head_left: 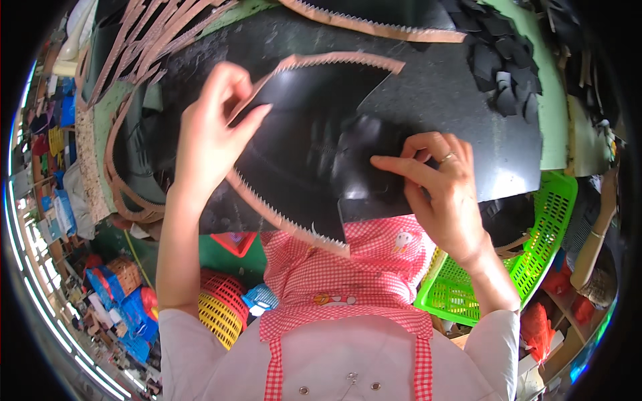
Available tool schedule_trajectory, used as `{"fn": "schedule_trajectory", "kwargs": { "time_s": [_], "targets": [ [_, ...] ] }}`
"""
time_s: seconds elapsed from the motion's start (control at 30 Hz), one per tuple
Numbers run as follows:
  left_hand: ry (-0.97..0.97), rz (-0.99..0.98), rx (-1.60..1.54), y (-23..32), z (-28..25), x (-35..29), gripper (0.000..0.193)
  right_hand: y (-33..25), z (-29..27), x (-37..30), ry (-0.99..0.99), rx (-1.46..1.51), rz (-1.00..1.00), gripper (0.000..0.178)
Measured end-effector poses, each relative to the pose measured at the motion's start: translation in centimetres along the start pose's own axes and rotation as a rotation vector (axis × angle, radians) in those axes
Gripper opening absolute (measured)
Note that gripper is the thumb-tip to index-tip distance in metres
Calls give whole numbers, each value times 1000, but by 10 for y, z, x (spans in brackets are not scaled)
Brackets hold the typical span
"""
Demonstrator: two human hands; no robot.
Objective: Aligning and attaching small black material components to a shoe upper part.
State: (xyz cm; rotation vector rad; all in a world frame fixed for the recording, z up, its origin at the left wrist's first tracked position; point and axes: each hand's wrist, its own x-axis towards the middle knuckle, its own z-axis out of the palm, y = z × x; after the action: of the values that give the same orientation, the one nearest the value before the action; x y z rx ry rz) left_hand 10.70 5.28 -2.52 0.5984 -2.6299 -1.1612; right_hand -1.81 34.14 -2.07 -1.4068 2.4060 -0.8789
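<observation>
Dark tabletop [438, 83], one tan-edged black panel [294, 144] between left hand [215, 127] and right hand [445, 177], both hands' fingers apart

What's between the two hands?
In the head view, mainly the black panel with tan notched edging lies between the left hand and the right hand; the shiny patch beside it is unclear.

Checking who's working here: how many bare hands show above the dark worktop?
2: the left hand at the left edge of the black panel, the right hand to the panel's right. None seems hidden.
</observation>
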Motion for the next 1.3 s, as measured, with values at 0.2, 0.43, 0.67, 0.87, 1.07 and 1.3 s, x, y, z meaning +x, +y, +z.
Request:
{"fn": "schedule_trajectory", "kwargs": {
  "time_s": [0.2,0.43,0.67,0.87,1.07,1.3],
  "targets": [
    [673,-96,86,-64,-196,-112,29,65,-47,-6,334,48,184,27],
    [421,281,156,14,-63,-2,42,108,-61,3,350,-140,266,42],
    [321,889,260,57,66,182,59,93,-51,14,455,-93,266,41],
    [143,389,-144,44,24,190,36,92,-50,11,462,147,272,19],
    [-168,645,-24,48,-22,30,25,101,-57,-16,523,355,293,13],
    [-529,348,110,57,-28,-30,40,71,-59,-29,254,870,463,7]
  ]
}}
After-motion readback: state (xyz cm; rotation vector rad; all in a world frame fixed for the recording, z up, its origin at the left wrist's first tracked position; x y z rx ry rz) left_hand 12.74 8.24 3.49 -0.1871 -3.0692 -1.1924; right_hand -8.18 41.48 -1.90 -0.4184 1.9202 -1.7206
